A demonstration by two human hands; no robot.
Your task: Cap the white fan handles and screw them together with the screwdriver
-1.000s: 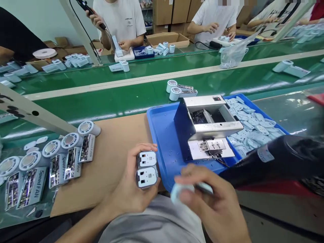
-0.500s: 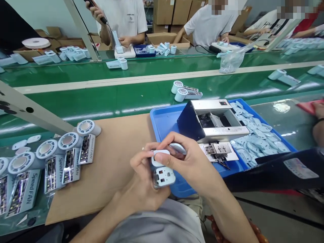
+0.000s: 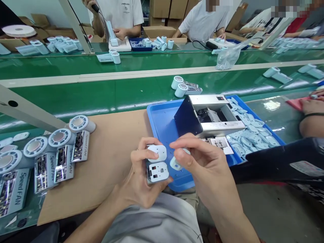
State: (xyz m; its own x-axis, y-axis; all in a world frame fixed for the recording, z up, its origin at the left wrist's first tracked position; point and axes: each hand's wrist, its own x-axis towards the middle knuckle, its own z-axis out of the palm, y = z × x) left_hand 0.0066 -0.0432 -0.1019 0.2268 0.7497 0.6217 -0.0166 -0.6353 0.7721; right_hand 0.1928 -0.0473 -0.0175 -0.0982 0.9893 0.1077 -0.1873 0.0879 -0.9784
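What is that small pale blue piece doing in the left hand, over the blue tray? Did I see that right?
Not quite. The head view shows the small pale blue piece in the right hand, not the left hand, which holds the white plastic parts. The piece is over the blue tray, as you said.

The right hand (image 3: 202,162) covers most of the small pale piece (image 3: 176,164) it pinches, and the left hand's fingers (image 3: 138,158) hide one side of the white casing (image 3: 158,172). The fan packs (image 3: 12,192) run off the left edge; the co-workers (image 3: 202,20) are cut off at the top.
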